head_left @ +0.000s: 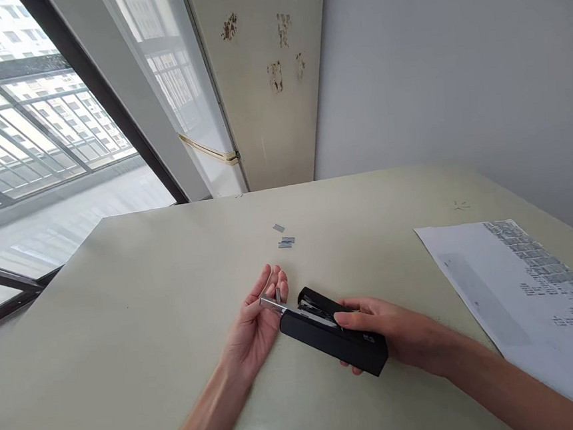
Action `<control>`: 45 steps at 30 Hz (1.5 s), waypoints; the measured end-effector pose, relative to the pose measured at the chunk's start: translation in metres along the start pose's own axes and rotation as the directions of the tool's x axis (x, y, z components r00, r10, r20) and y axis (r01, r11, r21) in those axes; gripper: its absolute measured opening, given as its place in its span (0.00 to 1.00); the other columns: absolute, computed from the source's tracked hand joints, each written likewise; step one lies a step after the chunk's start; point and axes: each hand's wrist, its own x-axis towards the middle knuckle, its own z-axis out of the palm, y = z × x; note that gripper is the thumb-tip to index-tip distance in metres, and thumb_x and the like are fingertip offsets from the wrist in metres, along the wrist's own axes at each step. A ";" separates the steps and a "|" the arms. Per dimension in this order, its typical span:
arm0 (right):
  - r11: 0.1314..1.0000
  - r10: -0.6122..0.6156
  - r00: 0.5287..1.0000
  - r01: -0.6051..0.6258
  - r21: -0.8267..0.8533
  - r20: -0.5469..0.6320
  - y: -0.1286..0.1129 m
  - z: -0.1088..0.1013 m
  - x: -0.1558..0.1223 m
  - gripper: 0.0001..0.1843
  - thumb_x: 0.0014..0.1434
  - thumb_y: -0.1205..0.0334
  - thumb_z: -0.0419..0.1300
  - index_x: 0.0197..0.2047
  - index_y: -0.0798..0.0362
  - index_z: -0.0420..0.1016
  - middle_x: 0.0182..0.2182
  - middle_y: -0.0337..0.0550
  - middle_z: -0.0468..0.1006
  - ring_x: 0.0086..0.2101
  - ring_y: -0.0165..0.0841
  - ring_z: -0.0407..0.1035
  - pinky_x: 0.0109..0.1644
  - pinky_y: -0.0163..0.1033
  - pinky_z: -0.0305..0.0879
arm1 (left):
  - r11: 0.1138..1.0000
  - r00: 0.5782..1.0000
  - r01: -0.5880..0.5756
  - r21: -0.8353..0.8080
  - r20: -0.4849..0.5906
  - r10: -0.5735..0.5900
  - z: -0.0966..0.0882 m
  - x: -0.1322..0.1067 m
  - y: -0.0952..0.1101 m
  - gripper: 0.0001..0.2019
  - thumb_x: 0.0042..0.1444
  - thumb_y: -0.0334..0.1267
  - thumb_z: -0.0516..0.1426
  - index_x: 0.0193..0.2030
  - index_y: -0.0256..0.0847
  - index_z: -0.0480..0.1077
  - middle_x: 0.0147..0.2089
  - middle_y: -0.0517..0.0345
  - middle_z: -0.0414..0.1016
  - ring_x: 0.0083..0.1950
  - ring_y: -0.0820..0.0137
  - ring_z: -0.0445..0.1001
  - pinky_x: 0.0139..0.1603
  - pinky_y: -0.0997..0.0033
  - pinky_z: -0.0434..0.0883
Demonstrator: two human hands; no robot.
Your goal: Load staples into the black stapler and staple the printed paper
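My right hand is wrapped around a black stapler, which lies tilted with its front end pointing left. The stapler's top arm is parted from its base. A silvery metal rail sticks out of the front, over my left hand. That hand is palm up, with its fingers curled and its thumb bent inward. Between thumb and fingers shows a small grey strip of staples, partly covered by the rail. Beyond the fingertips, several loose staple strips lie on the table.
A pale table spreads under both hands. Printed paper sheets lie at the right, beside my right forearm. A grey wall and a cabinet with worn spots stand behind the table. Windows are at the left.
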 end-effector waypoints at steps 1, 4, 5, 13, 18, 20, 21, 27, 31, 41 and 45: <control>1.000 0.002 1.000 -0.002 -0.017 -0.001 0.001 -0.001 -0.002 0.28 0.62 0.43 0.71 0.54 0.57 0.75 0.38 0.47 0.84 0.34 0.33 0.80 0.40 0.37 0.78 | 1.000 1.000 0.001 0.017 0.001 -0.001 0.000 0.000 0.000 0.31 0.65 0.14 0.44 0.73 0.34 0.61 0.53 0.46 0.83 0.51 0.69 0.86 0.57 0.72 0.81; 0.994 0.002 0.999 -0.006 -0.106 -0.032 0.000 -0.003 -0.010 0.33 0.60 0.40 0.72 0.57 0.55 0.73 0.40 0.45 0.83 0.33 0.34 0.81 0.39 0.38 0.77 | 0.993 0.998 -0.050 0.107 -0.016 0.052 -0.004 0.006 0.005 0.26 0.66 0.16 0.48 0.66 0.36 0.68 0.57 0.47 0.82 0.53 0.70 0.85 0.58 0.73 0.80; 0.989 -0.006 0.999 -0.001 -0.145 -0.047 -0.001 -0.005 -0.014 0.33 0.59 0.39 0.72 0.57 0.53 0.73 0.41 0.44 0.82 0.33 0.34 0.82 0.39 0.38 0.77 | 0.981 0.994 -0.100 0.165 -0.026 0.105 -0.006 0.010 0.007 0.24 0.65 0.16 0.50 0.63 0.37 0.71 0.58 0.47 0.81 0.53 0.71 0.85 0.59 0.73 0.80; 0.950 -0.153 0.981 0.113 -0.291 -0.117 0.000 -0.021 -0.028 0.32 0.59 0.37 0.70 0.55 0.50 0.72 0.42 0.41 0.81 0.35 0.35 0.82 0.41 0.38 0.73 | 0.002 0.662 -0.686 0.727 0.623 0.417 -0.004 0.064 0.034 0.13 0.72 0.38 0.52 0.59 0.42 0.70 0.64 0.46 0.76 0.60 0.60 0.81 0.68 0.50 0.72; 0.959 -0.206 0.973 0.179 -0.222 -0.103 0.004 -0.026 -0.025 0.33 0.59 0.36 0.70 0.57 0.51 0.71 0.40 0.42 0.81 0.34 0.36 0.82 0.41 0.39 0.74 | -0.187 0.633 -0.720 0.669 0.743 0.219 0.020 0.083 0.037 0.16 0.66 0.35 0.55 0.59 0.47 0.74 0.69 0.51 0.72 0.71 0.59 0.71 0.75 0.51 0.62; 0.958 -0.217 0.971 0.192 -0.210 -0.103 0.004 -0.027 -0.024 0.32 0.60 0.37 0.69 0.57 0.51 0.71 0.40 0.42 0.81 0.34 0.36 0.81 0.41 0.39 0.73 | -0.247 0.634 -0.722 0.647 0.761 0.140 0.025 0.084 0.037 0.19 0.65 0.35 0.56 0.61 0.48 0.74 0.71 0.52 0.71 0.73 0.59 0.68 0.76 0.53 0.61; 0.958 -0.219 0.970 0.194 -0.209 -0.102 0.004 -0.028 -0.024 0.32 0.60 0.37 0.69 0.57 0.51 0.71 0.40 0.42 0.81 0.34 0.36 0.81 0.41 0.39 0.73 | -0.263 0.639 -0.714 0.649 0.758 0.134 0.026 0.084 0.037 0.20 0.64 0.35 0.56 0.62 0.48 0.73 0.72 0.52 0.70 0.73 0.59 0.68 0.76 0.53 0.60; 0.930 -0.275 0.957 0.241 -0.278 -0.091 0.004 -0.027 -0.028 0.28 0.64 0.39 0.66 0.57 0.49 0.72 0.43 0.43 0.81 0.38 0.37 0.80 0.44 0.41 0.72 | -0.212 0.589 -0.636 0.742 0.644 0.488 0.011 0.077 0.044 0.16 0.71 0.41 0.51 0.60 0.43 0.70 0.65 0.46 0.76 0.68 0.60 0.73 0.72 0.53 0.64; 0.768 -0.497 0.847 0.330 -0.549 -0.187 0.008 -0.028 -0.029 0.20 0.67 0.44 0.64 0.56 0.45 0.73 0.46 0.44 0.80 0.45 0.40 0.74 0.49 0.43 0.70 | -0.150 0.562 -0.597 0.788 0.545 0.622 -0.004 0.058 0.041 0.14 0.72 0.46 0.51 0.54 0.41 0.70 0.54 0.45 0.79 0.55 0.61 0.79 0.61 0.57 0.74; 0.450 -0.765 0.584 0.184 -0.874 -0.271 0.021 -0.035 -0.019 0.16 0.69 0.46 0.62 0.56 0.41 0.75 0.47 0.45 0.82 0.42 0.44 0.74 0.47 0.48 0.73 | -0.004 0.797 -0.554 0.833 0.531 0.286 -0.005 -0.004 -0.014 0.17 0.61 0.40 0.65 0.57 0.51 0.81 0.63 0.53 0.79 0.66 0.53 0.74 0.75 0.52 0.62; 0.416 -0.774 0.583 0.171 -0.893 -0.249 0.022 -0.033 -0.017 0.16 0.70 0.46 0.60 0.58 0.40 0.74 0.49 0.45 0.83 0.44 0.45 0.76 0.46 0.49 0.74 | 0.181 0.808 -0.589 0.788 0.578 0.114 -0.001 -0.005 -0.027 0.23 0.55 0.31 0.68 0.59 0.49 0.81 0.65 0.50 0.78 0.73 0.51 0.67 0.80 0.48 0.52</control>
